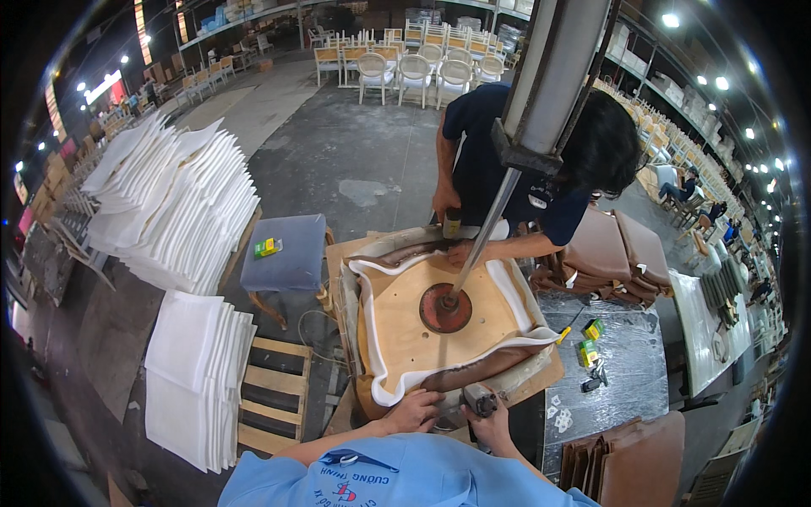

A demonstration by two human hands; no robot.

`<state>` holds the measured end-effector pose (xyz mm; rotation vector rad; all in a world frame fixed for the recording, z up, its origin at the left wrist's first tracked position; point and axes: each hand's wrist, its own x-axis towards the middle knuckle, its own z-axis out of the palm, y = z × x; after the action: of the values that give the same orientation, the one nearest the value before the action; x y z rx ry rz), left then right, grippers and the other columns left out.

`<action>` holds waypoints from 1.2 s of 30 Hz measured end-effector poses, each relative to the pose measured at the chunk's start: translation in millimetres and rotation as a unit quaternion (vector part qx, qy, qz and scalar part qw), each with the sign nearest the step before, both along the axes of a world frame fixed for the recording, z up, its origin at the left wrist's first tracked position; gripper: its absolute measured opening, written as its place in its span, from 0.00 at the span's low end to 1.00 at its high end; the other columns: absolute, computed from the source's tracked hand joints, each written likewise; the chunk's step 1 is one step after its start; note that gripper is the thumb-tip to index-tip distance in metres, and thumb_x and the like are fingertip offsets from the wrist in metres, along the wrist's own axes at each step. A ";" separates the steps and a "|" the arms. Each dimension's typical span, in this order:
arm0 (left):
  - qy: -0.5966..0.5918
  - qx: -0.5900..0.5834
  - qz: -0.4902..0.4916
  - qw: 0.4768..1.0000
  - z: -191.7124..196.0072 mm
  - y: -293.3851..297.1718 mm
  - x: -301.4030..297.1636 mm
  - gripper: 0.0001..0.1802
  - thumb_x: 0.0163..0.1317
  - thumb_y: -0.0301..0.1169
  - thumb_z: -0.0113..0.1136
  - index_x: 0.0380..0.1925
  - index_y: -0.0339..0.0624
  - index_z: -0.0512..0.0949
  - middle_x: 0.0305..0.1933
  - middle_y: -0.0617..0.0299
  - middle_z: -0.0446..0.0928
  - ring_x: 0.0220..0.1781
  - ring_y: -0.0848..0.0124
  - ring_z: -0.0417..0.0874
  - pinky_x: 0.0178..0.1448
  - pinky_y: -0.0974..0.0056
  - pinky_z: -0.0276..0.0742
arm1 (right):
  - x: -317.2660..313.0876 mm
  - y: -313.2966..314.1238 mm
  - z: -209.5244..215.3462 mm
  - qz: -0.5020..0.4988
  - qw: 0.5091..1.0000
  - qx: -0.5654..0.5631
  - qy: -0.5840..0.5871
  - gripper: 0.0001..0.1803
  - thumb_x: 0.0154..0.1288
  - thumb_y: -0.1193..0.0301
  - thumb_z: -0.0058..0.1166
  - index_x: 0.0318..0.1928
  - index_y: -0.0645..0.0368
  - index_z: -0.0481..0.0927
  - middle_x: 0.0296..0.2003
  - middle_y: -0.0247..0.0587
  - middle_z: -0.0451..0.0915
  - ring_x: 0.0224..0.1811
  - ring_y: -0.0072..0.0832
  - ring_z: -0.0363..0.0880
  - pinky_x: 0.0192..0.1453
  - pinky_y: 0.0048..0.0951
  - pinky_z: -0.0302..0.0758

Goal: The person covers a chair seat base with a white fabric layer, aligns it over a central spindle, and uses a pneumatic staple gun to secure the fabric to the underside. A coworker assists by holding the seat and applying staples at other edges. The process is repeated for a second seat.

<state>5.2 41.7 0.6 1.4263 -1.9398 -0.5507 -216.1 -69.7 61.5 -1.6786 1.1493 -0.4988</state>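
In front of me a plywood seat board [397, 313] lies with white foam [387, 384] and a brown cover [481, 365] turned up around its edges. A round red press plate [445, 308] on a metal rod bears down on the board. At the near edge my left hand [414, 411] is closed, its fingers curled on the brown cover. My right hand [492, 427] grips a staple gun [480, 400] just beside it, close to the same edge. Across the board, a co-worker's hands are at the far edge, one holding another staple gun [452, 223].
Stacks of white foam sheets [190, 372] stand on the left near a wooden pallet [274, 389]. A grey-blue stool [283, 253] holds a small box. On the right, a plastic-covered table [625, 363] carries small boxes and tools, with brown covers [625, 460] stacked near it.
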 end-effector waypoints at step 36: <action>0.055 0.293 -0.422 0.856 92.9 -46.0 -103.4 0.26 0.77 0.50 0.56 0.53 0.40 0.89 0.51 0.42 0.91 0.53 0.44 0.92 0.59 0.44 0.83 | -7.9 -3.4 -3.5 0.002 0.998 -0.051 0.026 0.35 0.64 0.67 0.77 0.70 0.54 0.78 0.59 0.53 0.87 0.63 0.53 0.86 0.68 0.46 0.82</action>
<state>-98.2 -4.3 93.4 0.7162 -2.3567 -1.6996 -224.0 -73.0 58.0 -1.7913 1.1735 -0.5223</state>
